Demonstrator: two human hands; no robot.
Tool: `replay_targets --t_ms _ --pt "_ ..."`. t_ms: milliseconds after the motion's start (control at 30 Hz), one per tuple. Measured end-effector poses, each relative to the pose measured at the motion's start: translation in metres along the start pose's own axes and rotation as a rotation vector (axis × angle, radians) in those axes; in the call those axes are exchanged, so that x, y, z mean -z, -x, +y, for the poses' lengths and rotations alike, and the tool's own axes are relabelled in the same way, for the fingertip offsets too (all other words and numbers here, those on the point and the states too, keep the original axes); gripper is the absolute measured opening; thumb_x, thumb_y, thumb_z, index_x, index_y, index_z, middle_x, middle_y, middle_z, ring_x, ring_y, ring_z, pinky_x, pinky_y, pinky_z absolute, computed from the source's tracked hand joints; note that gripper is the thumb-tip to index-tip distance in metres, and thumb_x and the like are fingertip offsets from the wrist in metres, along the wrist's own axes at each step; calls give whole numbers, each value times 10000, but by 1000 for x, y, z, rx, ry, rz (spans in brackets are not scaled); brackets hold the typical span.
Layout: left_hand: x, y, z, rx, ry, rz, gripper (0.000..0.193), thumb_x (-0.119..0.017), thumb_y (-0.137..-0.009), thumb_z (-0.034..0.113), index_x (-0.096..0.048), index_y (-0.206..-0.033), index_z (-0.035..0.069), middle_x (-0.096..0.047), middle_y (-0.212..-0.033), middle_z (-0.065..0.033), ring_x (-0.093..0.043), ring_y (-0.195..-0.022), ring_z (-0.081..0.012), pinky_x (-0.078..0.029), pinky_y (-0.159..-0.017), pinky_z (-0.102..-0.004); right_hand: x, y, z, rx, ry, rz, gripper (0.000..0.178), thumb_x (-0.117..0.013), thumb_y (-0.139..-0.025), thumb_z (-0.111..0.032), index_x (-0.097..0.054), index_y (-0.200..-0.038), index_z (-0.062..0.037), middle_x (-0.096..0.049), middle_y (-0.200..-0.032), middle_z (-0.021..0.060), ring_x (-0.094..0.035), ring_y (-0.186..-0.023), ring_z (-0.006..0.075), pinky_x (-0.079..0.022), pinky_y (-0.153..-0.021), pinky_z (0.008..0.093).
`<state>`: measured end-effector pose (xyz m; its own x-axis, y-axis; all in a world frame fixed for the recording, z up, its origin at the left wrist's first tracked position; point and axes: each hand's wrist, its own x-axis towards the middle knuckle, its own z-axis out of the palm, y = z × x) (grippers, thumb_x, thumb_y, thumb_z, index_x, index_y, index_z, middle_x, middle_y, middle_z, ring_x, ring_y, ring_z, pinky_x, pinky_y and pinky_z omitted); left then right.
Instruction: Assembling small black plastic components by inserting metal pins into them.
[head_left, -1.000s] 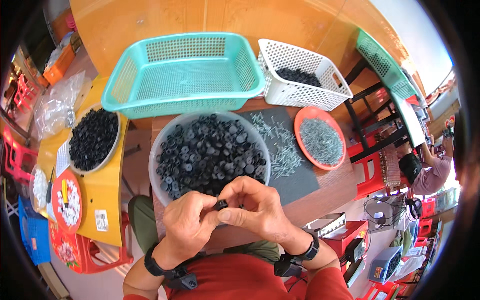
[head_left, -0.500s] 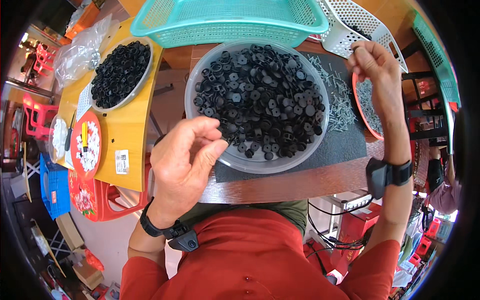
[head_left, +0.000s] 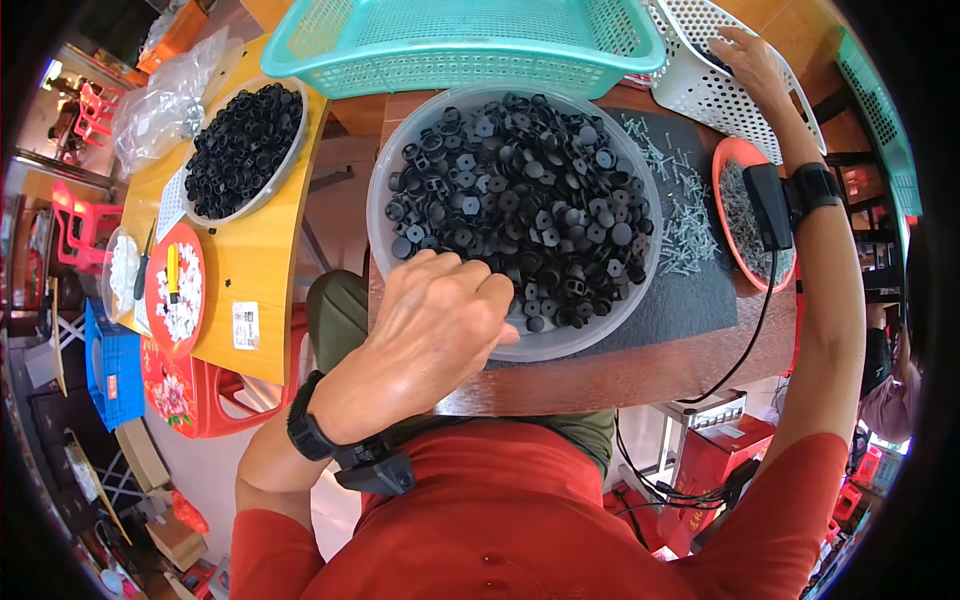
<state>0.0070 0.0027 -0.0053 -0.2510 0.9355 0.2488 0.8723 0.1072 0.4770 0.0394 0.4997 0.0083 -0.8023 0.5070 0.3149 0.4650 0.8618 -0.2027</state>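
Note:
A wide translucent bowl [head_left: 392, 290] heaped with small black plastic parts [head_left: 530, 190] stands in front of me. My left hand [head_left: 425, 325] is over its near left rim, back upward, fingers curled down among the parts. The fingertips are hidden, so what they pinch cannot be made out. My right hand [head_left: 752, 62] reaches over the white perforated basket [head_left: 715, 100] at the far right, fingers stretched apart and nothing visible in them. Some dark parts lie inside that basket, below the fingers.
Loose screws [head_left: 685, 220] lie on a dark mat [head_left: 690, 305], beside an orange dish [head_left: 728, 160] of more screws. A teal basket [head_left: 460, 70] stands behind the bowl. On the yellow table [head_left: 262, 275] are another bowl of black parts [head_left: 245, 150] and a red plate [head_left: 198, 318] with a yellow-handled tool.
My right hand has moved away and up, from above the orange dish to the white basket, and its fingers have opened. My left hand has moved right and turned down into the bowl.

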Motion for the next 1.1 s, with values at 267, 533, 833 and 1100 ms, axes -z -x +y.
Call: replay_targets --t_ms 267,533,833,1100 --pt "-12 -8 -5 -44 -84 -32 187 -701 -626 24 -521 -676 31 -523 -637 -100 -541 -637 -296 -419 -592 -387 32 76 -52 -77 -268 323 307 -616 -831 -228 -655 -1015 15 -684 -917 88 -609 -869 126 -456 -787 258" --pt "-9 1 -8 111 245 65 145 -686 -650 10 -549 -699 7 -551 -654 -109 -553 -636 -304 -435 -608 -387 37 223 -196 81 -632 133 140 -633 -745 38 -657 -875 -6 -630 -774 76 -584 -701 174 -458 -656 274" --pt "-12 -9 5 -57 -229 -51 244 -704 -620 47 -463 -653 35 -542 -630 -134 -557 -624 -314 -416 -612 -396 29 249 -218 293 -688 50 164 -624 -744 80 -646 -890 7 -636 -856 73 -558 -752 180 -436 -657 279" --pt "2 11 0 362 646 133 159 -668 -698 -68 -618 -844 -31 -622 -737 -52 -600 -675 -138 -468 -606 -269 34 269 -240 185 -827 64 172 -643 -707 88 -642 -849 -9 -634 -796 83 -564 -715 228 -452 -632 310"
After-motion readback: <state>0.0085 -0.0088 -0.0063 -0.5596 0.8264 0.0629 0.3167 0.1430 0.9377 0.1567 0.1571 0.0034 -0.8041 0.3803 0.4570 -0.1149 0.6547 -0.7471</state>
